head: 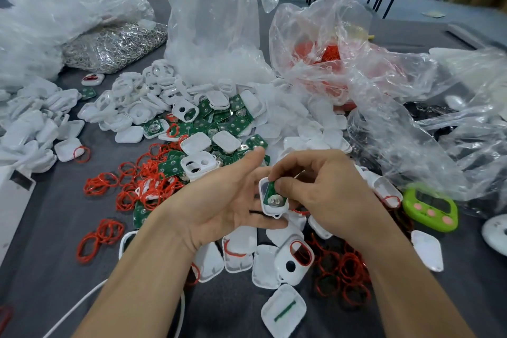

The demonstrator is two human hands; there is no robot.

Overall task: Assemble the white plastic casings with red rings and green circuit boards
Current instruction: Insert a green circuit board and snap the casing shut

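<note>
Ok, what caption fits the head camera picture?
The left hand supports a white casing while the right hand presses a green circuit board into it, over scattered red rings.

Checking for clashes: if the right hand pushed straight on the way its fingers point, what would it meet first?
Probably the green circuit board the right hand pinches, lying in the white casing against the left hand; depth behind is unclear.

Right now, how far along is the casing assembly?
Early. Done: a few casings with red rings fitted, like the ringed casing by the wrists. In hand: the left hand supports a white casing while the right hand presses a green circuit board into it. Left: heaps of loose red rings, green boards and empty casings remain.
</note>
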